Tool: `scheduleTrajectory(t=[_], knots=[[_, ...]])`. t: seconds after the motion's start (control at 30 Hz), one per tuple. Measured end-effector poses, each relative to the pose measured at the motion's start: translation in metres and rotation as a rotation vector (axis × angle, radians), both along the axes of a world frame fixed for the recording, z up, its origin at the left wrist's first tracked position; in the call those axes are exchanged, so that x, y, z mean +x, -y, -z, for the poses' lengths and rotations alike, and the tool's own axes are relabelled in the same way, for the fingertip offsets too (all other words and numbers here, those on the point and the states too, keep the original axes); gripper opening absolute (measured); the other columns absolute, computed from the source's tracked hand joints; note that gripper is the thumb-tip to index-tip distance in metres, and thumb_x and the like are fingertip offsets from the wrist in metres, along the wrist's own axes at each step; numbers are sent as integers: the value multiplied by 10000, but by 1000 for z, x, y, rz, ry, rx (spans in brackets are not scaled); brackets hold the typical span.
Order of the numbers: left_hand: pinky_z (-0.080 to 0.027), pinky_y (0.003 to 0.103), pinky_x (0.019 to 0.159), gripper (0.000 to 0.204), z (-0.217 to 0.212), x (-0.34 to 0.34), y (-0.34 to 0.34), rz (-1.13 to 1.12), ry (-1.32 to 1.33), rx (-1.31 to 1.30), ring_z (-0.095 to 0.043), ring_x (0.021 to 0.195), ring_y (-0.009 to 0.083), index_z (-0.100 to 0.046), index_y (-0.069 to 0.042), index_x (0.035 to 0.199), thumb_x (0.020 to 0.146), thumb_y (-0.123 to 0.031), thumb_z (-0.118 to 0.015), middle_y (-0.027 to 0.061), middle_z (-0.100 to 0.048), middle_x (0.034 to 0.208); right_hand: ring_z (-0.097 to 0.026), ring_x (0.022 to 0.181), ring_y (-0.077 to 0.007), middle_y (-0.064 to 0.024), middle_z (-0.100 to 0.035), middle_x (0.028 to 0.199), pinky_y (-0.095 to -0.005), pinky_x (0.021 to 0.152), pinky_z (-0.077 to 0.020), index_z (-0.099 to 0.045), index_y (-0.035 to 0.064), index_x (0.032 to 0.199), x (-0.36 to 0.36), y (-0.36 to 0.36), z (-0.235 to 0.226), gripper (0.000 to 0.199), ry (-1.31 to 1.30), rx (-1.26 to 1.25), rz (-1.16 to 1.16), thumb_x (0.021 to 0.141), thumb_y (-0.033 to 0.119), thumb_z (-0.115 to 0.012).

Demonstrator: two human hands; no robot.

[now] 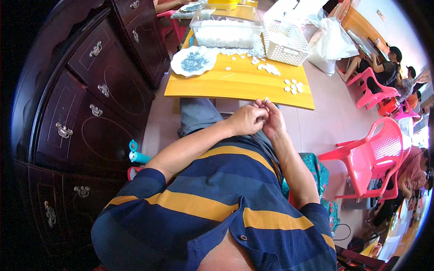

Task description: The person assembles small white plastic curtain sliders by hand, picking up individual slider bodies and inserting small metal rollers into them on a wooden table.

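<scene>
My two hands meet just off the near edge of the yellow wooden table [239,88], above my lap. A small white piece [266,98] shows at the fingertips of my right hand [275,122], which is closed in a pinch. Close against it is my left hand [246,119], its fingers bent and pressed together; what they hold, if anything, is hidden. On the table beyond, several flat white pieces [293,86] lie near the right edge. More white pieces [269,68] are scattered farther back. A white scalloped plate [177,63] holds small blue-grey bits.
Behind the plate stands a clear plastic bin [226,41] of white pieces, beside a white perforated basket [285,50]. A dark wooden cabinet [86,122] lines my left. Pink plastic chairs [368,158] and several people are on the right. A turquoise bottle [140,157] is beside the cabinet.
</scene>
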State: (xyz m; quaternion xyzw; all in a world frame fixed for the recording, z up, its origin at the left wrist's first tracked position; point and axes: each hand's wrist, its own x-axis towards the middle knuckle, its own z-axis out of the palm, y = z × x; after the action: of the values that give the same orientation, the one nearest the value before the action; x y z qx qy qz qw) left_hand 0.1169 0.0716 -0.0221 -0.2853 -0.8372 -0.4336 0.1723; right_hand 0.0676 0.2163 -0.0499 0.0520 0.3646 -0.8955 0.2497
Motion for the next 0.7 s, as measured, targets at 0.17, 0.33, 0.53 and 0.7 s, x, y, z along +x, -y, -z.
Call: scheduleTrajectory(t=[0.17,0.33,0.53,0.7], knots=[[-480,235,591,163,-1,-12,14,-114,186,316,-561,624,48,-704,-48,987,834,-26,-652,-9,-656,749,-628,997,-195,-63,-691,1048,-354,903,-480,-603,109,1072,-6,-7,3,207,-71,34,4,961,283,-611],[-469,201,621,157,2,-24,29,-179,182,379,-533,678,17,-701,-32,1049,903,-29,-643,-48,-634,793,-648,946,-171,-50,-694,1034,-326,840,-501,-585,133,1072,1,-5,-9,185,-78,113,46,955,269,-629],[-501,191,678,194,9,-30,33,-59,263,440,-564,737,22,-662,-6,1102,910,-10,-643,-20,-646,907,-660,832,-132,-47,-706,974,-253,723,-503,-593,115,1037,6,0,-14,124,-167,218,50,971,217,-619],[-521,195,705,216,11,-32,34,-54,282,445,-591,772,24,-651,-3,1127,911,-3,-640,-15,-641,917,-650,780,-106,-40,-709,920,-215,682,-489,-622,100,986,8,3,-14,111,-250,312,73,979,211,-627]])
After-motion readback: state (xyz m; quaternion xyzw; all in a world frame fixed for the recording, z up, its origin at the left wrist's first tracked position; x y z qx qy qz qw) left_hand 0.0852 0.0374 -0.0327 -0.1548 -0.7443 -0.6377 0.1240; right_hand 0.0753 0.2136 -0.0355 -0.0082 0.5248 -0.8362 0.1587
